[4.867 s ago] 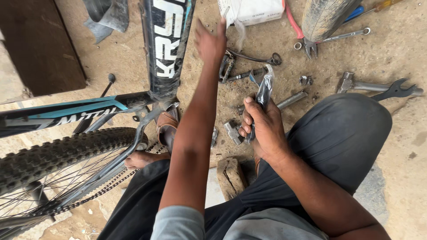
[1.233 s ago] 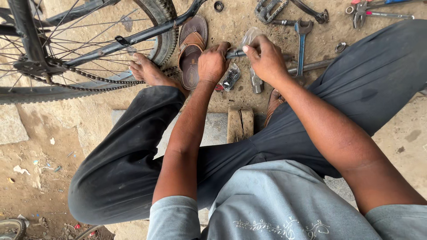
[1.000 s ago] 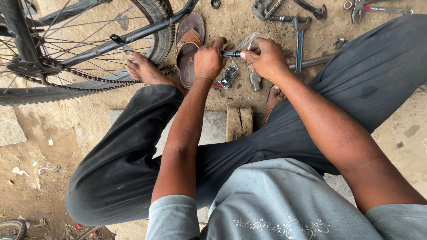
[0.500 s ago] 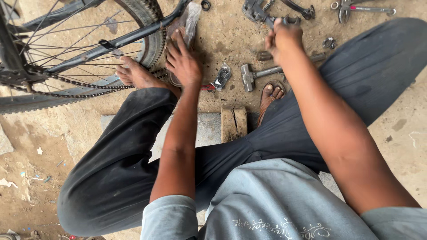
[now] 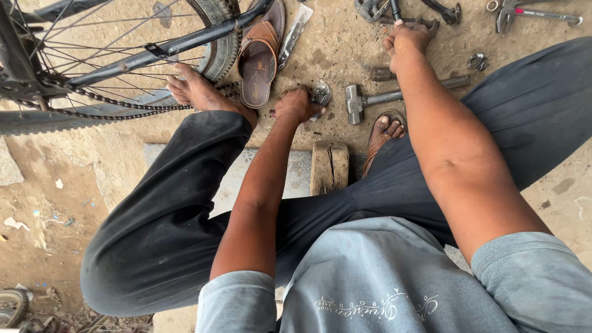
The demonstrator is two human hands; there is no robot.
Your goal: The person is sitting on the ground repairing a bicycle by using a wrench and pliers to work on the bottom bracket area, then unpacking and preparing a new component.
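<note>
Ground: dusty dirt floor (image 5: pixel 345 43) w/ a pale concrete slab (image 5: pixel 271 176) lying under the legs; outdoor repair spot, tools scattered beyond both hands.
Seat: small wooden block (image 5: pixel 329 166) sitting betw. the knees, just below the left hand.
Left hand (image 5: pixel 297 105): closing in a fist on a small metal part (image 5: pixel 320 94), pressing it down on the ground.
Right hand (image 5: pixel 407 40): curling round a dark tool handle (image 5: pixel 395 9) farther out; grip itself partly hidden.
Betw. hands: hammer (image 5: pixel 370 97) lying flat, head toward the left hand.
Left of left hand: brown sandal (image 5: pixel 259 58), bare foot (image 5: pixel 197 92), bike wheel (image 5: pixel 111 68) w/ chain (image 5: pixel 92 112).
Beyond right hand: pliers (image 5: pixel 530 11), small ring (image 5: pixel 476 60).
Containers: can't see any in view.
</note>
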